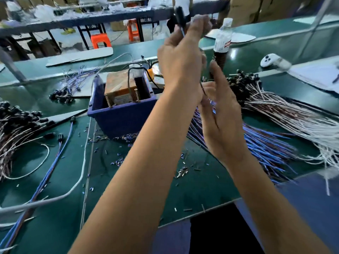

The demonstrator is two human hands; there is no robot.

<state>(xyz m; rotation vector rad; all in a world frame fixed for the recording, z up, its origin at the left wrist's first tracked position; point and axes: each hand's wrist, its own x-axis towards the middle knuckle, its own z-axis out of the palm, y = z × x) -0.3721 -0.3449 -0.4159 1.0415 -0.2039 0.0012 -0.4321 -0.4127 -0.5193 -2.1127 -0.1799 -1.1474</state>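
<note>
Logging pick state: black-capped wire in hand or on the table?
In hand: the left hand pinches the wire raised above the table, black cap uppermost.

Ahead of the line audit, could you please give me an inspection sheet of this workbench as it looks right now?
Surface: green table, mostly covered by wire piles and scraps.
Job's things: wire with a black end piece, held up above the table.
Clutter: cut snippets scattered about; blue bin holding a box; bottle.
Hands: left hand pinches the wire in its fingers; right hand just below it, thumb up, grip hidden.
Cables: blue wire bundle and white wire bundle on the right; black-capped bundle on the left; loose white cable.
Surroundings: orange stools and a shelf behind.
</note>
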